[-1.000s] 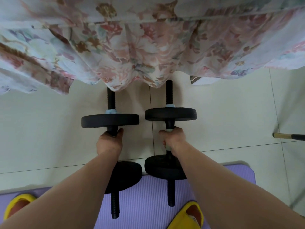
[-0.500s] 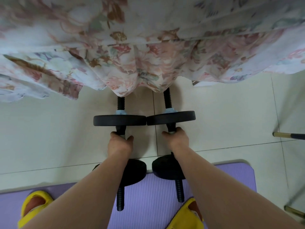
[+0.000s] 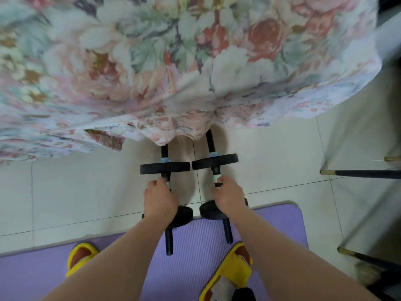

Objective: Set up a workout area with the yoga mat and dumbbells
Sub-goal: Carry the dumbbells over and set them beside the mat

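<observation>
Two black dumbbells lie side by side on the pale floor tiles, their far bar ends under the hanging bedsheet. My left hand (image 3: 160, 199) grips the handle of the left dumbbell (image 3: 165, 168). My right hand (image 3: 229, 196) grips the handle of the right dumbbell (image 3: 214, 162). The far plates almost touch each other. The near plates and bar ends rest over the edge of the purple yoga mat (image 3: 275, 227), which lies flat under my feet.
A floral bedsheet (image 3: 173, 72) hangs over the bed edge ahead. My yellow slippers (image 3: 81, 257) (image 3: 233, 268) stand on the mat. Dark furniture legs with gold tips (image 3: 358, 173) reach in from the right over the tiled floor (image 3: 76, 192).
Both dumbbells have slid forward and closer together, so their far plates nearly touch. My head has risen, showing more of the bedsheet and the mat. Both hands keep their grip.
</observation>
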